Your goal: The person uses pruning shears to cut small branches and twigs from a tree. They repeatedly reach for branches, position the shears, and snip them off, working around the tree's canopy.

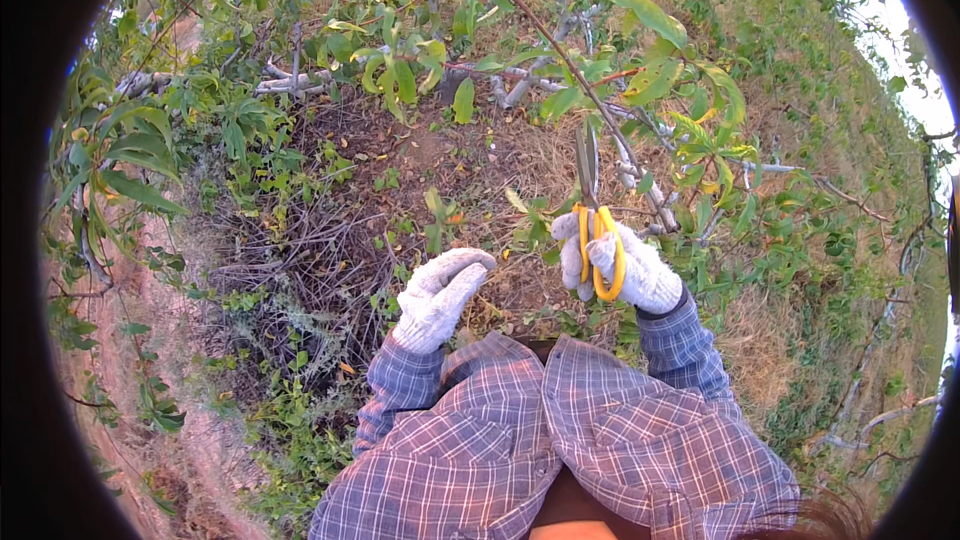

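Note:
My right hand (637, 262), in a whitish knit glove, grips a pair of scissors (601, 247) by the yellow handles. The metal blades point away from me and lie almost together, just left of a slanting brown branch (574, 67). Yellowing leaves (652, 79) hang from twigs beyond that branch. To the left, my left hand (442, 296) wears a matching glove, thumb drawn against the fingers, and nothing shows between them. It is held above the ground in front of my plaid shirt, apart from the scissors.
A heap of dry twigs (315, 262) lies on the ground at left. Pale limbs (296, 82) cross the far side, and a cut stub (664, 214) stands close to my right hand. Leafy shoots (135, 157) hang at the left rim. Dry grass (765, 337) grows at right.

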Action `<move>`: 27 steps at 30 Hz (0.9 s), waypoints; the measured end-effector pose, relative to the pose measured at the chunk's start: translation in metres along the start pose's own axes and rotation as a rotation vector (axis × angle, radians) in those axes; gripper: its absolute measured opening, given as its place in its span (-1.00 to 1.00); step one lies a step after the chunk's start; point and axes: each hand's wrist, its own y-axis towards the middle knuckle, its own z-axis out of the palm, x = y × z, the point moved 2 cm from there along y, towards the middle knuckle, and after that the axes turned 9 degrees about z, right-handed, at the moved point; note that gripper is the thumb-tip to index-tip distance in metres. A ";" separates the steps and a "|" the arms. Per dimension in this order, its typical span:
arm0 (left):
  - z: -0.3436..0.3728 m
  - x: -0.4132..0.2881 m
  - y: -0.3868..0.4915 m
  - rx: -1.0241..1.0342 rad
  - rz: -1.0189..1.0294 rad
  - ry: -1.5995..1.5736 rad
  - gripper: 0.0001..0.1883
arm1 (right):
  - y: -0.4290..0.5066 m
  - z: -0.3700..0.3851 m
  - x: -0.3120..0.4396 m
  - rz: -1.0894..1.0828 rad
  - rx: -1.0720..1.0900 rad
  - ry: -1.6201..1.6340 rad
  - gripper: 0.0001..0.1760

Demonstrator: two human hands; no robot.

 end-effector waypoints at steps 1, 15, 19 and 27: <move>0.000 0.000 0.000 0.009 0.009 0.012 -0.81 | 0.003 -0.002 0.003 -0.006 -0.034 -0.025 -0.42; 0.011 0.001 -0.006 -0.009 -0.028 0.019 -0.80 | 0.027 -0.021 0.022 -0.042 -0.363 -0.128 -0.66; 0.011 0.001 -0.006 -0.020 -0.038 0.003 -0.79 | 0.028 -0.021 0.016 0.032 -0.460 -0.168 -0.67; -0.002 -0.005 0.002 -0.163 0.080 0.017 -0.83 | 0.016 -0.003 -0.011 0.088 -0.148 -0.009 -0.56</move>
